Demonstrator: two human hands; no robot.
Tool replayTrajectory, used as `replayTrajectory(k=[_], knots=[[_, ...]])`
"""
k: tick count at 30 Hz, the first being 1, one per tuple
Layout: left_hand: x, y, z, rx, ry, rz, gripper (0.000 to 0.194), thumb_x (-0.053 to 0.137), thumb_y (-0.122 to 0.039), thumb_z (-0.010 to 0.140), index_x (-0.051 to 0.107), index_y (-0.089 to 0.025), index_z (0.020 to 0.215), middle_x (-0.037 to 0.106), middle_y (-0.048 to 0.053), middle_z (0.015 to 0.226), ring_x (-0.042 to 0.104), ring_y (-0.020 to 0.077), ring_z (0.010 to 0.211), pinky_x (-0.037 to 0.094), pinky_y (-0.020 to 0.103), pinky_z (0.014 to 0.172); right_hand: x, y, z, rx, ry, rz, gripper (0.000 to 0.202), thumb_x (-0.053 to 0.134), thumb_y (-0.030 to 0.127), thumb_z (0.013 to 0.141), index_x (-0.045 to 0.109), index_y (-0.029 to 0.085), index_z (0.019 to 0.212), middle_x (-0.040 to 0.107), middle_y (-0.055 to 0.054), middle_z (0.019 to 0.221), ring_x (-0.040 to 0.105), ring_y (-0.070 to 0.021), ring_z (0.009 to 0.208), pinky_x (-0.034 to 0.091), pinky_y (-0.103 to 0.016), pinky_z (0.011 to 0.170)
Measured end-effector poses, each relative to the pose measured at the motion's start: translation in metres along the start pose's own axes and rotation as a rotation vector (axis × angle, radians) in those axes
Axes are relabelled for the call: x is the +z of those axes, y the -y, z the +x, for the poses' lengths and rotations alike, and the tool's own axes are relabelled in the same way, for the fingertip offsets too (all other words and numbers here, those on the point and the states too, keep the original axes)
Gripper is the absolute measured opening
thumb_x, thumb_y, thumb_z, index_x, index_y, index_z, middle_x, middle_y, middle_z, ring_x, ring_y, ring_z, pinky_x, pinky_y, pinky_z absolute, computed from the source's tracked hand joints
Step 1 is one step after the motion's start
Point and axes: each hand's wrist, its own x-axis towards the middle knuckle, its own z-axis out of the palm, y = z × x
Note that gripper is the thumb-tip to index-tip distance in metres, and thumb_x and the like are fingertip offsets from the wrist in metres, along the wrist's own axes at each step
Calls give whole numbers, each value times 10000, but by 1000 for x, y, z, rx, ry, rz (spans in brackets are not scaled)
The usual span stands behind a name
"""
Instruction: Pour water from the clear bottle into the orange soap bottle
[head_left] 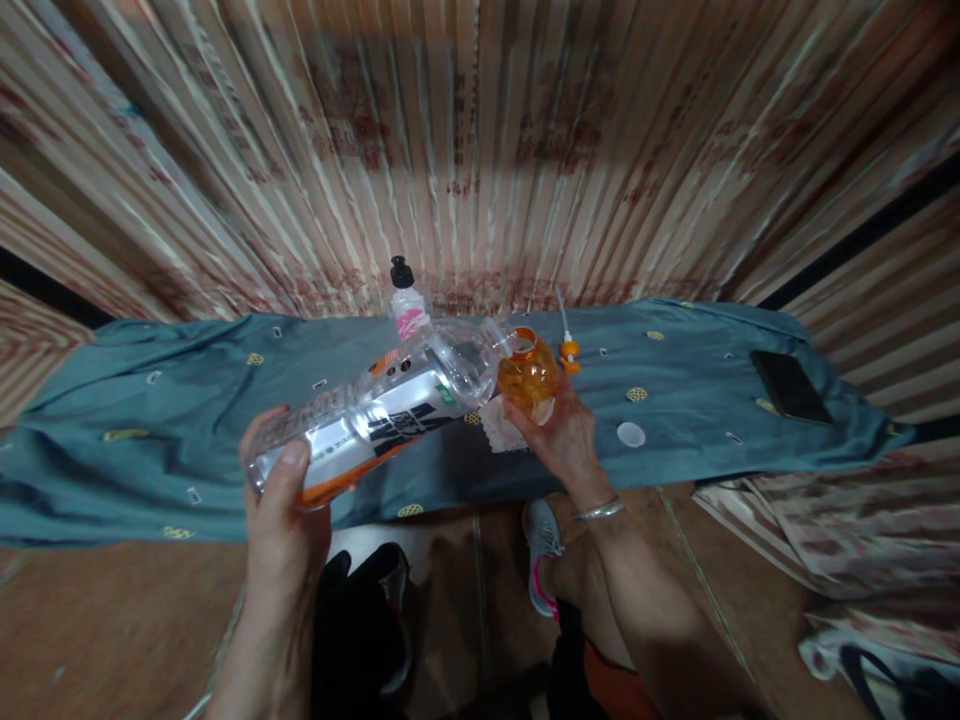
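Observation:
My left hand [289, 485] is wrapped round the base of a large clear plastic bottle [397, 410] with a silver and orange label. The bottle is tilted, its neck pointing right at the mouth of a round orange see-through bottle [531, 375]. Whether the neck touches that rim I cannot tell. My right hand [562, 435] holds the orange bottle upright from below and the right. Beside it lies an orange pump top [570, 355] with a clear tube. A small pale cloth or paper [502, 428] shows partly behind my right hand.
A teal patterned cloth [202, 400] covers the narrow table. A clear bottle with a black cap [405, 295] stands at the back. A dark phone [790, 386] and a white disc [631, 434] lie to the right. Striped curtains [465, 150] hang behind.

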Motion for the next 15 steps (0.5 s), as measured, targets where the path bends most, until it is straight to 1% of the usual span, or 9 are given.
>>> replayTrajectory(k=[6, 11, 15], knots=[[1, 0, 0, -4, -11, -13, 692, 1032, -468, 506, 741, -262, 1099, 758, 16, 993, 679, 196, 684, 501, 230, 392, 0, -2, -1, -14, 32, 15, 804, 706, 704, 980, 525, 146, 1530, 809, -243, 1304, 821, -398, 1149, 697, -546, 949], [2, -2, 0, -24, -31, -24, 743, 1058, -469, 445, 735, -258, 1080, 771, 9, 955, 695, 210, 679, 521, 245, 378, 1, -3, -1, -23, 8, 19, 803, 672, 752, 990, 536, 143, 1495, 829, -221, 1219, 829, -387, 1096, 700, -539, 919], [5, -5, -1, -29, -60, -24, 801, 1072, -496, 386, 730, -266, 1073, 774, -4, 937, 684, 208, 659, 529, 259, 352, 1, -3, -1, -26, 26, 14, 781, 649, 749, 1009, 549, 136, 1481, 822, -223, 1239, 824, -381, 1111, 695, -539, 932]])
